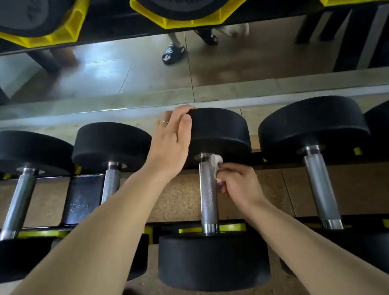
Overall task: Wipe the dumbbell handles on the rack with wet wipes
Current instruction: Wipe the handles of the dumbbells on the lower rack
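A black dumbbell lies on the lower rack tier, its knurled steel handle (207, 192) running toward me between a far head (221, 134) and a near head (213, 261). My left hand (175, 140) grips the left edge of the far head, fingers curled over its top. My right hand (239, 183) pinches a small white wet wipe (216, 163) against the right side of the handle's far end.
More dumbbells lie side by side: two on the left (111, 180) and one on the right (320, 180). An upper tier with yellow cradles (196, 19) overhangs. A mirror behind reflects the floor and feet. The rack has yellow-edged rails (231, 227).
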`<state>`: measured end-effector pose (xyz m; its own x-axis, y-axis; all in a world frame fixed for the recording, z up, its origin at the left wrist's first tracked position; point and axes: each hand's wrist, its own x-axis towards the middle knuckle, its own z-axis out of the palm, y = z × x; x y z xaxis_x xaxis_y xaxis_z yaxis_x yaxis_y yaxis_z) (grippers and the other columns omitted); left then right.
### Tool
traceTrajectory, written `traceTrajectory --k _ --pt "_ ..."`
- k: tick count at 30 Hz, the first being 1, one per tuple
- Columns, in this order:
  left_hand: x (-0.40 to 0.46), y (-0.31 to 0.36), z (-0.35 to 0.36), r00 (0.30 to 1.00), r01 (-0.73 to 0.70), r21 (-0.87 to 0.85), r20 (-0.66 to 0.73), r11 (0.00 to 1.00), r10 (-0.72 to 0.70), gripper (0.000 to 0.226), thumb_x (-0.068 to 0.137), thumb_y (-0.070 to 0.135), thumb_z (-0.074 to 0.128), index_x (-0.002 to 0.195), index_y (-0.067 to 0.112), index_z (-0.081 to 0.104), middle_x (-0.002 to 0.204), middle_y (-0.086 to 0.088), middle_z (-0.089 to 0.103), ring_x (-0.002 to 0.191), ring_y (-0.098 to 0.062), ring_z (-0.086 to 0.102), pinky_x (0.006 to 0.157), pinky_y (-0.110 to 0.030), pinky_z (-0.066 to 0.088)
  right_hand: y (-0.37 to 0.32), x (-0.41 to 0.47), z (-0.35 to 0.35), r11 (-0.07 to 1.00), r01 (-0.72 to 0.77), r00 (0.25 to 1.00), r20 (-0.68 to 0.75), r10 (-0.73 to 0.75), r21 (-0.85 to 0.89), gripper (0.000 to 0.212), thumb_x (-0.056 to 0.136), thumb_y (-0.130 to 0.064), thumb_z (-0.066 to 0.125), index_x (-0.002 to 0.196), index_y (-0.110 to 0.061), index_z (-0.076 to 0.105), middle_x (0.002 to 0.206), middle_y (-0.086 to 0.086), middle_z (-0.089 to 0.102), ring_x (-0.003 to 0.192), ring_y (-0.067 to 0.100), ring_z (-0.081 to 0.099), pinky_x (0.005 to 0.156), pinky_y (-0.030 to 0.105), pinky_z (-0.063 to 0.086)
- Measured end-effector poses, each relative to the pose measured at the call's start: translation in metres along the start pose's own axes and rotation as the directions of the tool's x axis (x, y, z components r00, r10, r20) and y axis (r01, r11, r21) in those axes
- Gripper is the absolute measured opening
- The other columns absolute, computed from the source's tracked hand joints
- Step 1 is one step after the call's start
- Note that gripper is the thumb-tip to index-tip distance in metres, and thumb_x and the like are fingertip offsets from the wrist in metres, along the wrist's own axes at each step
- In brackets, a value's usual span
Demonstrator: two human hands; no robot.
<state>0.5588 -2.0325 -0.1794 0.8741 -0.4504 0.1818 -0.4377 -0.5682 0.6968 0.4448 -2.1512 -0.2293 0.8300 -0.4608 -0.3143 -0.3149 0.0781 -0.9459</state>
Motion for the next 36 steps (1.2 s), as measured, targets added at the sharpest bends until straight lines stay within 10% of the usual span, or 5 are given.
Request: traceTrajectory --k 6,18,25,28,36 --pt "0.0 0.001 0.0 1.0 -0.02 -0.01 -0.018 1.0 0.02 0.039 0.111 0.037 0.021 0.142 0.031 0.044 0.132 0.004 0.045 0.117 -0.019 0.038 0.106 -0.039 0.036 0.008 0.002 -0.001 0.971 -0.226 0.963 0.134 0.235 -0.081 0.041 0.088 -0.004 0.048 0.05 -0.018 0.051 0.047 -0.002 0.044 0.05 0.014 0.039 0.05 0.027 0.033" --pt "0.0 -0.004 0.003 0.996 -0.066 0.01 -0.061 0.998 0.067 0.04 0.11 0.038 0.021 0.142 0.033 0.044 0.132 0.002 0.049 0.12 -0.022 0.044 0.101 -0.047 0.042 -0.016 -0.021 -0.018 0.595 0.192 0.798 0.477 0.369 -0.781 0.017 0.084 -0.015 0.056 0.068 -0.014 0.061 0.075 0.006 0.056 0.077 0.024 0.053 0.07 0.039 0.045" --pt "-0.002 -0.002 0.005 0.994 -0.06 -0.004 -0.096 0.998 0.06 0.04 0.11 0.036 0.022 0.142 0.032 0.046 0.13 0.002 0.05 0.118 -0.022 0.044 0.099 -0.044 0.043 -0.041 -0.053 -0.021 0.585 0.322 0.788 0.553 0.269 -0.744 0.045 0.097 -0.016 0.05 0.062 -0.042 0.062 0.056 -0.033 0.051 0.067 -0.01 0.048 0.067 0.018 0.031" --pt "-0.001 -0.002 0.005 0.994 -0.057 -0.008 -0.095 0.998 0.056 0.039 0.11 0.035 0.023 0.142 0.033 0.046 0.13 0.001 0.05 0.115 -0.021 0.044 0.099 -0.044 0.041 -0.043 -0.05 0.002 0.501 0.442 0.751 0.613 0.247 -0.744 0.031 0.098 -0.017 0.047 0.099 -0.032 0.074 0.075 -0.024 0.052 0.083 0.001 0.049 0.071 0.02 0.036" --pt "-0.001 -0.002 0.005 0.995 -0.046 -0.024 -0.089 0.999 0.043 0.039 0.11 0.034 0.023 0.141 0.032 0.047 0.13 0.001 0.05 0.119 -0.021 0.044 0.103 -0.045 0.04 -0.051 -0.035 0.005 0.297 0.557 0.697 0.63 0.342 -0.776 0.033 0.092 -0.013 0.045 0.104 -0.027 0.073 0.093 -0.001 0.068 0.089 0.018 0.061 0.081 0.034 0.054"
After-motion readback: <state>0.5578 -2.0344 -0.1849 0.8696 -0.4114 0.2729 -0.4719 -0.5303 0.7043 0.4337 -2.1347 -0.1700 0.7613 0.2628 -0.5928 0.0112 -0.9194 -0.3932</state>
